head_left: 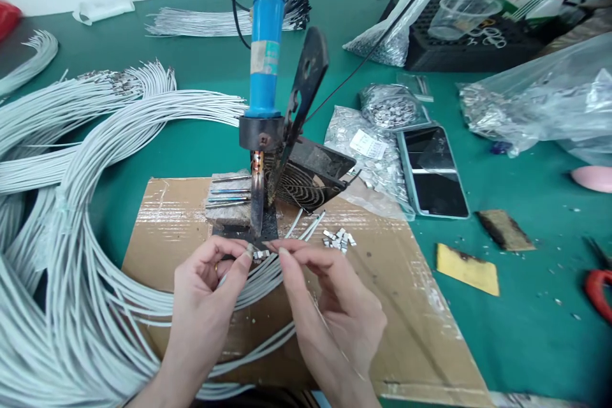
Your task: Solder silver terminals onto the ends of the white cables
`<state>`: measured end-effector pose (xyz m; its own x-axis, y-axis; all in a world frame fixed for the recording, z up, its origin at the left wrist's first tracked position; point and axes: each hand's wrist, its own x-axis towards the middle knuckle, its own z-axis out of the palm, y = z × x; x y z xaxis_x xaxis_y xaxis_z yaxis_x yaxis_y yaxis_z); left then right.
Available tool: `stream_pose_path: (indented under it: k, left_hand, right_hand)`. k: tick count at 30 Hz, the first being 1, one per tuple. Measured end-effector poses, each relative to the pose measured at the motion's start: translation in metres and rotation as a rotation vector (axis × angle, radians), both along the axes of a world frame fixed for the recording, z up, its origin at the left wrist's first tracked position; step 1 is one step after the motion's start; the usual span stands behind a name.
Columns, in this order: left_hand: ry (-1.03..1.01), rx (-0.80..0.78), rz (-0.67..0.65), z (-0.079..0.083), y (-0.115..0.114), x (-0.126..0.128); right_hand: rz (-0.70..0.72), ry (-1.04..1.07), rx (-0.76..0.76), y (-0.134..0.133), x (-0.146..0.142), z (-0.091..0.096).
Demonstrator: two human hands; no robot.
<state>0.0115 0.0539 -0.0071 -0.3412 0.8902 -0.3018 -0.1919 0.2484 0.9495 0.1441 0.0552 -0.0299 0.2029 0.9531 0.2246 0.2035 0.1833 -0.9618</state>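
Observation:
A blue-handled soldering iron (266, 44) is clamped upright in a stand, its dark tip pointing down just above my fingertips. My left hand (210, 290) is closed in a pinch below the tip; what it grips is too small to make out. Facing it, my right hand (335, 306) pinches a thin solder wire (340, 349), whose tail runs down across the palm. The fingertips of both hands are close together. Between them lie several small metal terminals (261, 255). Grey-white cables (261, 287) pass behind and under my hands.
Thick cable bundles (71, 217) cover the left side. Cardboard (406, 319) lies under the work, with loose terminals (339, 240) on it. A small fan (306, 185) stands behind the tip. Right are a phone (434, 172), a yellow sponge (467, 269) and red-handled scissors (597, 293).

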Motion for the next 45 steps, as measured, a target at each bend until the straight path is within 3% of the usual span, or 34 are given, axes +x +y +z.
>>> stream_pose_path:
  k: [2,5,8,14,18,25,45]
  left_hand:
    - [0.000,-0.016,-0.024,-0.003,-0.007,-0.002]
    - [-0.031,-0.055,-0.101,-0.006,-0.020,-0.003]
    - [-0.070,-0.112,-0.147,-0.008,-0.031,-0.003]
    - [-0.036,-0.136,-0.234,-0.011,-0.049,-0.012]
    - [-0.033,-0.165,-0.237,-0.003,-0.056,-0.010]
    - [-0.060,-0.208,-0.154,0.017,-0.059,0.003]
    - [-0.075,-0.247,-0.181,0.018,-0.059,0.000]
  right_hand:
    - [-0.037,-0.083,-0.055,-0.001,0.006,-0.001]
    - [0.085,-0.148,-0.069,-0.005,0.011,-0.002]
    - [0.176,-0.091,-0.055,-0.010,0.010,-0.001]
    - [0.194,-0.007,-0.076,-0.017,0.006,0.004]
    - [0.203,0.019,-0.101,-0.021,0.009,0.007]
    - [0.222,0.091,-0.146,-0.026,0.011,0.008]
    - [0.251,0.228,-0.253,-0.027,0.011,0.007]
